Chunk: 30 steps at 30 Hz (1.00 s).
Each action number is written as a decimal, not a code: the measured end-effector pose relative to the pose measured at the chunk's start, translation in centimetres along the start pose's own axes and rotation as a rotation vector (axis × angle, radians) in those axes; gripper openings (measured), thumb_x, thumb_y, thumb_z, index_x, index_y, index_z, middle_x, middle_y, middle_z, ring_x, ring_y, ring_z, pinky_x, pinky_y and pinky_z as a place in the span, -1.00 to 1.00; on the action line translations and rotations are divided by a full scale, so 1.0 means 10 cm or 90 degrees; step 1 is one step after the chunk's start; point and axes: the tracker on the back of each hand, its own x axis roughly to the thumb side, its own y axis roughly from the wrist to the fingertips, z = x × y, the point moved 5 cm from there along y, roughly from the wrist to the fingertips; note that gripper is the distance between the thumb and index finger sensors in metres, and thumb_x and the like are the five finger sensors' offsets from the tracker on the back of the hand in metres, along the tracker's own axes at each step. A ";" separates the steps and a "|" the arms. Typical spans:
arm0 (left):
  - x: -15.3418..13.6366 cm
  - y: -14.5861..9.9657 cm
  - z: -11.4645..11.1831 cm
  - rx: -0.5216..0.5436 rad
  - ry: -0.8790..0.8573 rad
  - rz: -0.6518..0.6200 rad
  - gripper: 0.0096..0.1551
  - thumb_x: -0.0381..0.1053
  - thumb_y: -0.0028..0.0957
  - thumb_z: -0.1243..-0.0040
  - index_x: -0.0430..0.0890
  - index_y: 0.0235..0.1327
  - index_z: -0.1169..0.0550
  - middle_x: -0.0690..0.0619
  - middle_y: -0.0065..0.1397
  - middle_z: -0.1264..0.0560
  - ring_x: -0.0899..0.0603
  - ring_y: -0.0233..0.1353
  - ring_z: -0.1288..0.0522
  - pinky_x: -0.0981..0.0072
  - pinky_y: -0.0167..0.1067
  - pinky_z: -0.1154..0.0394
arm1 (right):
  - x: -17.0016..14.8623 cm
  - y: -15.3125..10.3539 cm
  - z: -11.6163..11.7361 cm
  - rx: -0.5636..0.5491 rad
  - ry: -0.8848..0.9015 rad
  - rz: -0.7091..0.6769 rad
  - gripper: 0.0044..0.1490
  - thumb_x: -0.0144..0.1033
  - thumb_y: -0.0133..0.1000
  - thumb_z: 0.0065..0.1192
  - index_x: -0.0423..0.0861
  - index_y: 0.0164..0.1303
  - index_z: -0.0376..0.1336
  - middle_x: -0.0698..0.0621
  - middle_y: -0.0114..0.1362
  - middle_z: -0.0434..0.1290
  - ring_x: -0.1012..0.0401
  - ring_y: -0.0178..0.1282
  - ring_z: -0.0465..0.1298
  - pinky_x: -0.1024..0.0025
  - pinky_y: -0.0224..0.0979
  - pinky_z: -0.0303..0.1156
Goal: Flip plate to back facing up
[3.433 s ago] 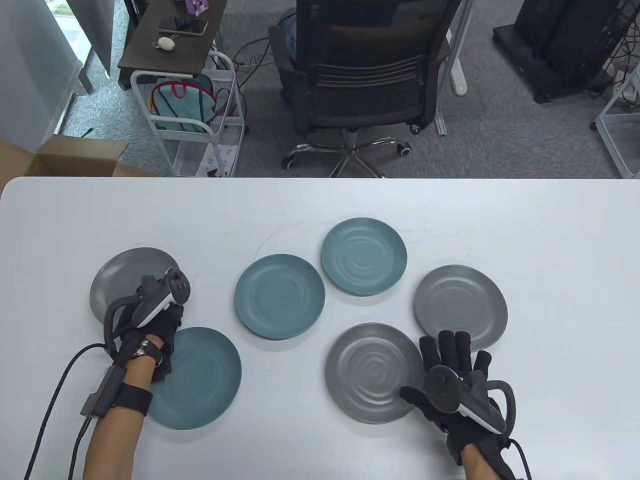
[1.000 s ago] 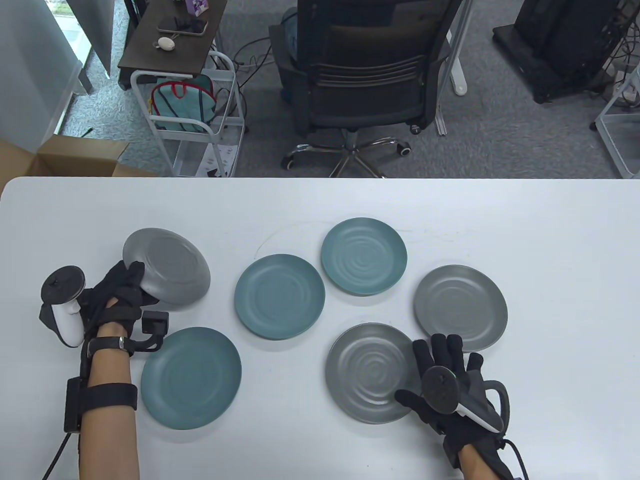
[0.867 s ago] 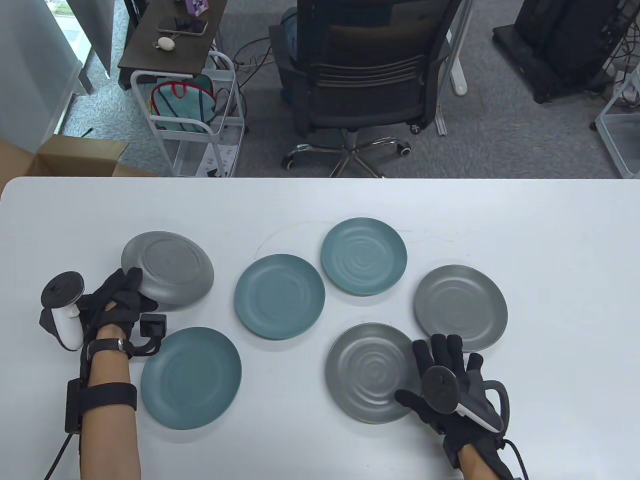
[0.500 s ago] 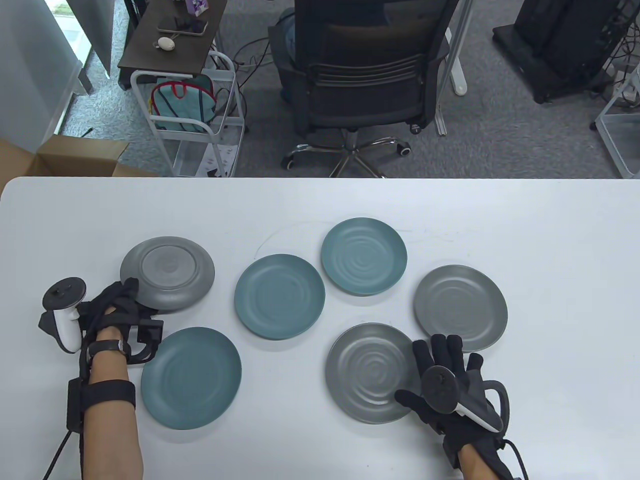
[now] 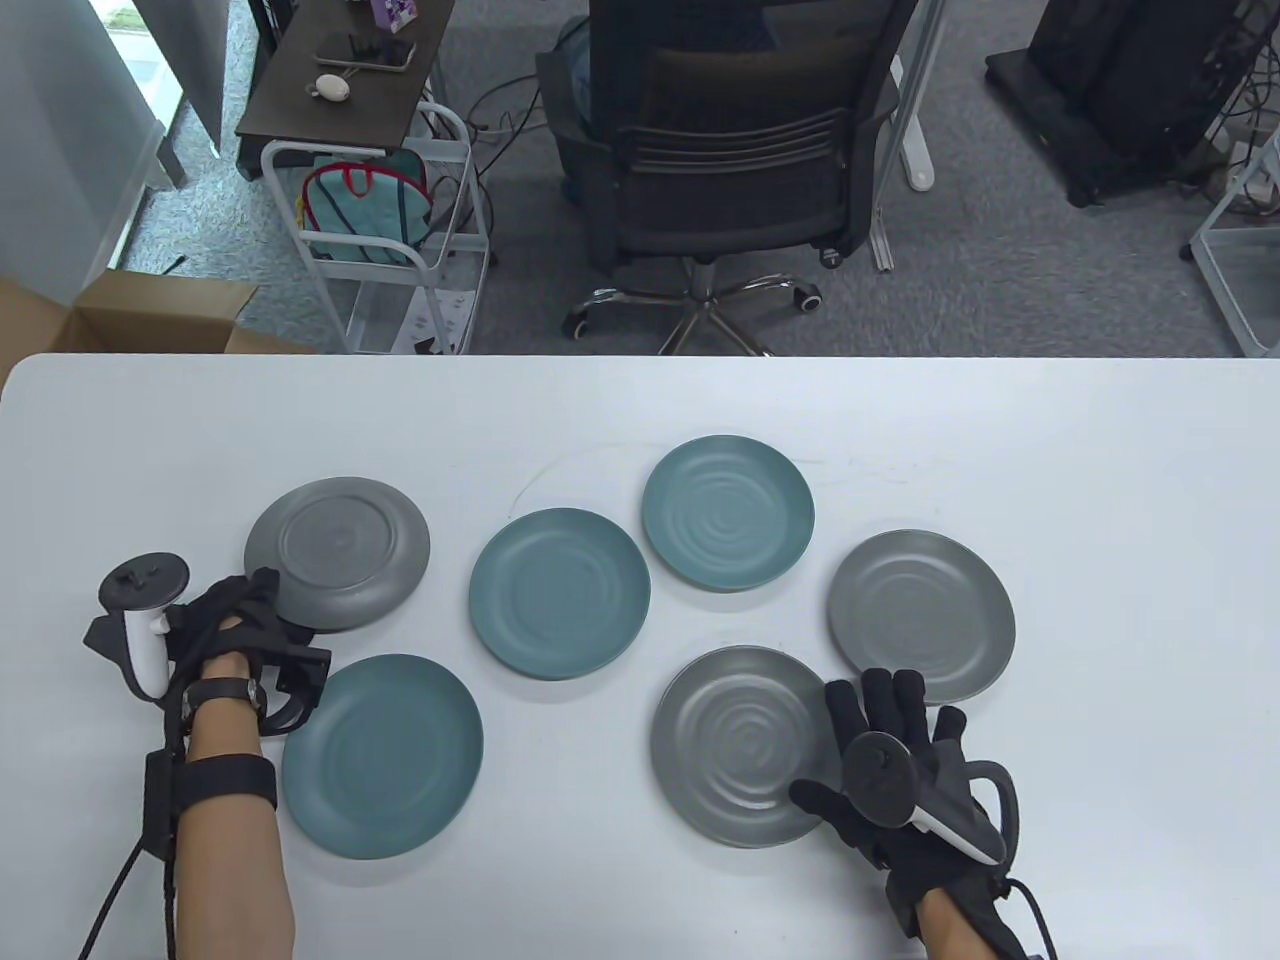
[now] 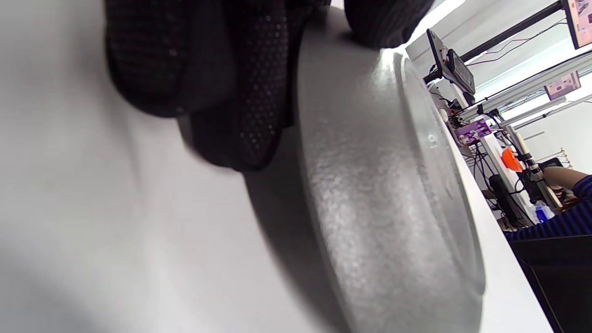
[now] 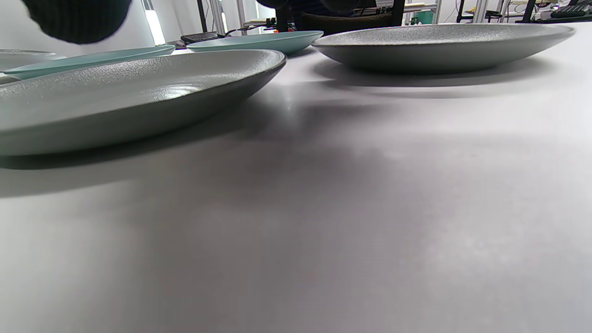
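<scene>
Near the desk's (image 5: 640, 400) left edge: left hand (image 5: 232, 622), fingers (image 6: 249, 92) clamped on the near-left rim of the grey plate (image 5: 338, 552), back facing up, near rim apparently a little raised. Toward the middle: three teal plates, face up. Near the desk's right front corner: right hand (image 5: 900, 760), fingers spread, flat, thumb over a rippled grey plate (image 5: 745, 745).
</scene>
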 end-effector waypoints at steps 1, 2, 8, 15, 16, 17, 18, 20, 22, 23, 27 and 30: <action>0.00 0.00 0.00 0.003 0.009 0.002 -0.21 0.10 0.22 -0.04 -0.48 0.45 -0.38 -0.20 0.17 -0.57 -0.19 -0.08 -0.78 0.31 -0.22 -0.72 | 0.00 0.00 0.00 0.000 0.000 0.000 0.25 0.40 0.03 0.03 -0.08 0.72 -0.28 -0.30 0.77 -0.25 -0.25 0.72 -0.29 -0.46 0.57 -0.28; 0.01 0.00 0.00 0.007 0.015 0.002 -0.21 0.10 0.22 -0.04 -0.48 0.45 -0.39 -0.20 0.17 -0.57 -0.19 -0.09 -0.78 0.31 -0.23 -0.72 | 0.00 0.00 0.00 -0.001 0.000 0.000 0.25 0.40 0.03 0.03 -0.08 0.72 -0.28 -0.30 0.77 -0.26 -0.25 0.72 -0.29 -0.46 0.57 -0.28; 0.04 -0.01 0.01 0.018 0.060 0.013 -0.21 0.12 0.22 -0.03 -0.46 0.44 -0.40 -0.20 0.15 -0.58 -0.18 -0.12 -0.79 0.32 -0.26 -0.72 | 0.00 0.00 0.00 -0.001 0.000 -0.001 0.25 0.40 0.03 0.03 -0.08 0.72 -0.28 -0.30 0.77 -0.25 -0.25 0.72 -0.29 -0.46 0.57 -0.28; 0.08 -0.03 0.01 0.032 0.101 0.021 -0.22 0.12 0.22 -0.04 -0.46 0.43 -0.41 -0.19 0.13 -0.59 -0.16 -0.17 -0.80 0.36 -0.31 -0.72 | 0.00 0.00 0.00 -0.002 0.001 -0.002 0.25 0.39 0.03 0.03 -0.08 0.72 -0.28 -0.30 0.77 -0.26 -0.25 0.72 -0.29 -0.46 0.57 -0.28; 0.08 -0.03 0.01 0.033 0.107 0.021 -0.22 0.12 0.22 -0.04 -0.46 0.43 -0.42 -0.19 0.13 -0.59 -0.15 -0.18 -0.80 0.36 -0.33 -0.72 | 0.00 0.00 0.01 0.000 0.000 -0.003 0.25 0.39 0.03 0.03 -0.08 0.72 -0.28 -0.30 0.77 -0.26 -0.25 0.72 -0.29 -0.46 0.57 -0.28; 0.09 -0.03 0.01 0.034 0.116 0.023 -0.22 0.12 0.22 -0.04 -0.46 0.43 -0.42 -0.19 0.12 -0.59 -0.15 -0.19 -0.80 0.37 -0.34 -0.72 | 0.00 0.00 0.01 0.000 -0.001 -0.003 0.25 0.39 0.04 0.03 -0.08 0.72 -0.28 -0.30 0.77 -0.26 -0.25 0.72 -0.29 -0.47 0.57 -0.28; 0.09 -0.03 0.02 0.036 0.124 0.024 -0.23 0.12 0.22 -0.05 -0.45 0.43 -0.42 -0.18 0.12 -0.59 -0.15 -0.20 -0.80 0.38 -0.35 -0.72 | 0.00 0.00 0.01 0.000 -0.001 -0.003 0.25 0.39 0.04 0.03 -0.08 0.72 -0.28 -0.30 0.77 -0.25 -0.25 0.72 -0.29 -0.46 0.57 -0.28; 0.09 -0.04 0.04 0.045 0.148 0.025 -0.25 0.11 0.23 -0.05 -0.44 0.42 -0.43 -0.16 0.11 -0.60 -0.14 -0.21 -0.80 0.39 -0.36 -0.72 | 0.01 0.00 0.00 -0.001 0.000 -0.005 0.25 0.39 0.03 0.03 -0.08 0.72 -0.28 -0.30 0.77 -0.26 -0.25 0.72 -0.29 -0.47 0.57 -0.28; 0.09 -0.04 0.04 0.047 0.151 0.026 -0.26 0.10 0.23 -0.05 -0.43 0.42 -0.44 -0.16 0.10 -0.61 -0.14 -0.21 -0.80 0.39 -0.36 -0.72 | 0.01 0.00 0.00 -0.001 0.000 -0.005 0.25 0.39 0.03 0.03 -0.08 0.72 -0.28 -0.30 0.77 -0.26 -0.25 0.72 -0.29 -0.46 0.57 -0.28; 0.09 -0.04 0.05 0.046 0.150 0.027 -0.26 0.10 0.23 -0.05 -0.44 0.41 -0.44 -0.16 0.10 -0.61 -0.14 -0.20 -0.80 0.38 -0.36 -0.72 | 0.01 0.00 0.00 -0.002 -0.001 -0.005 0.25 0.39 0.03 0.03 -0.08 0.72 -0.28 -0.29 0.77 -0.26 -0.25 0.72 -0.29 -0.46 0.57 -0.28; 0.10 -0.04 0.05 0.046 0.169 0.029 -0.26 0.10 0.23 -0.05 -0.44 0.42 -0.44 -0.16 0.10 -0.61 -0.15 -0.19 -0.79 0.38 -0.35 -0.72 | 0.01 0.00 0.01 -0.002 -0.002 -0.006 0.25 0.39 0.03 0.04 -0.08 0.72 -0.28 -0.30 0.77 -0.26 -0.25 0.72 -0.29 -0.46 0.57 -0.28; 0.12 -0.05 0.05 0.048 0.193 0.028 -0.26 0.11 0.23 -0.05 -0.42 0.42 -0.44 -0.15 0.10 -0.62 -0.15 -0.19 -0.80 0.37 -0.35 -0.72 | 0.01 0.00 0.01 -0.003 -0.002 -0.007 0.25 0.39 0.03 0.03 -0.08 0.72 -0.28 -0.30 0.77 -0.25 -0.25 0.72 -0.29 -0.46 0.57 -0.28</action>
